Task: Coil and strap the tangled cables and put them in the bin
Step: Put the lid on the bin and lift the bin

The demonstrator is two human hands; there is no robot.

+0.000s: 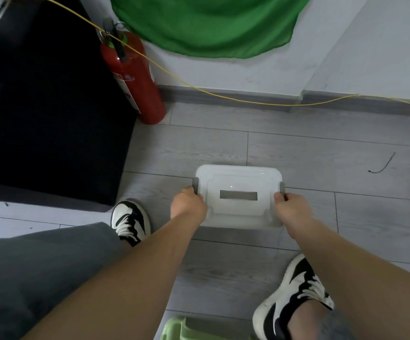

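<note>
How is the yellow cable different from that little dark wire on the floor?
The yellow cable is long, the dark wire short. The yellow cable crosses the fire extinguisher and follows the skirting; the dark wire lies alone on the floor. Both are thin and uncoiled.

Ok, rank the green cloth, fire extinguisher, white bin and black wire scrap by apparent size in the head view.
1. green cloth, largest, even though the frame cuts it off.
2 and 3. white bin and fire extinguisher: too alike to rank.
4. black wire scrap, smallest.
</note>
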